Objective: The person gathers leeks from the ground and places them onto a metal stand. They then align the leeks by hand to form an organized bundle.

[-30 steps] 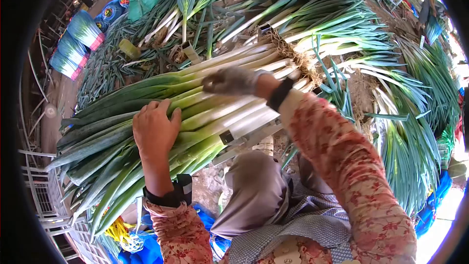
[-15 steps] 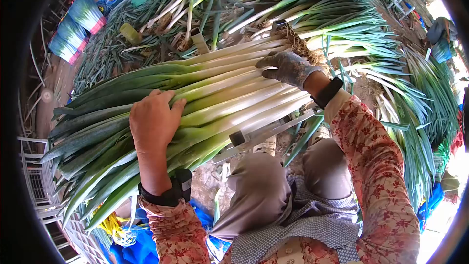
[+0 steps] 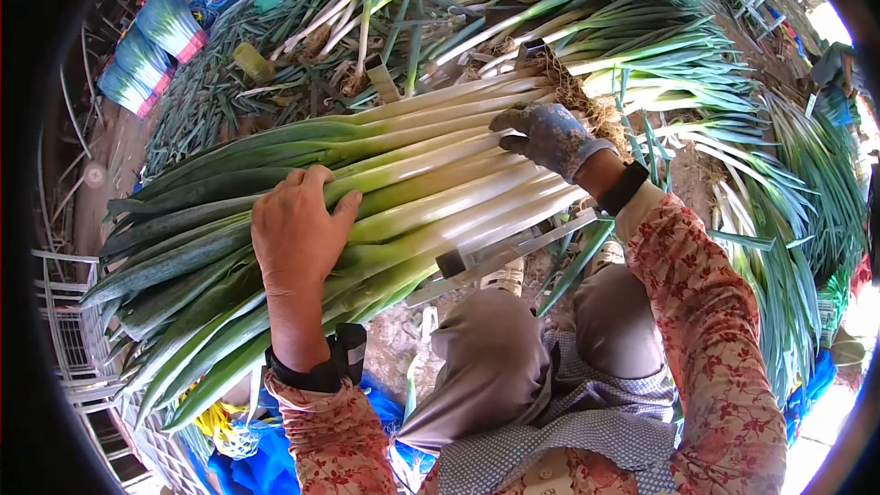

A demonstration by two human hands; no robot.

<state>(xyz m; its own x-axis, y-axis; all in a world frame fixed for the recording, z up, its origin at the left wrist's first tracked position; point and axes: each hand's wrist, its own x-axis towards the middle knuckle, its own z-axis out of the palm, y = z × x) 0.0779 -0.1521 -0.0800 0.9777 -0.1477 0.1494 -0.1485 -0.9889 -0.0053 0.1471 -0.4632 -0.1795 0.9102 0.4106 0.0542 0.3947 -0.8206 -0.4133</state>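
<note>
A wide layer of leeks (image 3: 431,174) lies across a metal frame (image 3: 500,261), green leaves to the left and white stems and roots to the right. My left hand (image 3: 302,225) is bare and rests on the leeks where green turns to pale, its thumb apart from the fingers. On my right hand (image 3: 550,137) is a grey, stained glove; it lies over the white stems near the roots (image 3: 573,92), fingers bent, thumb apart. Neither hand is closed round a leek.
More leeks (image 3: 669,46) lie in piles behind and to the right. Cut leaves (image 3: 211,110) cover the ground at the back left, near a yellow-green cup-like object (image 3: 252,64). White wire racks (image 3: 78,339) stand at the left edge, blue plastic (image 3: 261,463) below.
The whole view has shifted slightly. Both hands stay on the leeks in nearly the same places, and the right hand has turned a little.
</note>
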